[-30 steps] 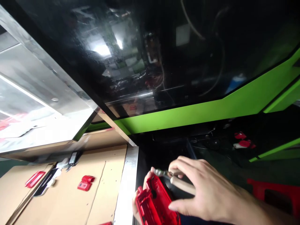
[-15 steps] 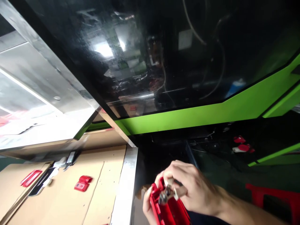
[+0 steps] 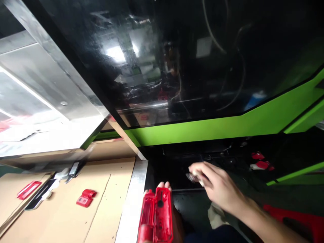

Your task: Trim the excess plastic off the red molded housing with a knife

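Observation:
My left hand [image 3: 178, 224] holds a red plastic casing [image 3: 163, 216] from below, fingertips showing past its top end. The casing lies open as two long hollow halves side by side, with a round dark hole near the top of the right one. Apart from it, to the right, my right hand [image 3: 215, 184] is closed around small nippers [image 3: 193, 177]. Their metal jaws point left and are blurred; the grips are mostly hidden in the fingers.
On the cardboard-covered bench [image 3: 106, 202] at left lie a red part [image 3: 86, 198], a red frame [image 3: 29, 190] and a dark-and-silver tool [image 3: 73, 171]. A green-edged machine panel [image 3: 202, 130] spans above my hands. Red pieces [image 3: 262, 164] and a red stool [image 3: 296, 219] are at right.
My right hand has drawn the nippers away from the casing, up and to the right. My left hand has shifted slightly left, and the casing's open inside now faces me.

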A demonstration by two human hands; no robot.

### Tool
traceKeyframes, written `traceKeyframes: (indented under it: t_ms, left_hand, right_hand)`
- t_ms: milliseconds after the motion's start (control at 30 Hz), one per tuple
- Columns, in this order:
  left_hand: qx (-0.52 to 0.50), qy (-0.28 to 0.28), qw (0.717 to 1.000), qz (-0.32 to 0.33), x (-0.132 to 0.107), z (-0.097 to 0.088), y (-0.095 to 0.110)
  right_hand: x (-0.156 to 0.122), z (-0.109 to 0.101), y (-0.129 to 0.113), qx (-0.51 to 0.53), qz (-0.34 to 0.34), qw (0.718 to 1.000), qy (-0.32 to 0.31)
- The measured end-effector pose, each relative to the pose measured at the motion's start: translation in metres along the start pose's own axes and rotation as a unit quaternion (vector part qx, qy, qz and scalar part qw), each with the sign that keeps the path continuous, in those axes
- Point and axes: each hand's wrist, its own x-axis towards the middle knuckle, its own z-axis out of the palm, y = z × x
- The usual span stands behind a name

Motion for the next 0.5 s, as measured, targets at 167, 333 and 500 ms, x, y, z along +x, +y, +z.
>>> traceKeyframes:
  t_ms: [167, 333, 500]
  left_hand:
    - [-0.029, -0.005, 0.999, 0.026, 0.008, 0.012, -0.012]
    - [-0.063, 0.000, 0.997, 0.049, 0.008, 0.013, -0.013]
    - [-0.098, 0.001, 0.993, 0.059, 0.009, 0.013, -0.012]
  right_hand:
    - [0.010, 0.013, 0.041, -0.061, 0.072, 0.996, 0.001]
    - [-0.013, 0.006, 0.043, -0.054, 0.118, 0.991, -0.035]
    - [-0.045, 0.002, 0.067, -0.065, 0.173, 0.979, -0.085]
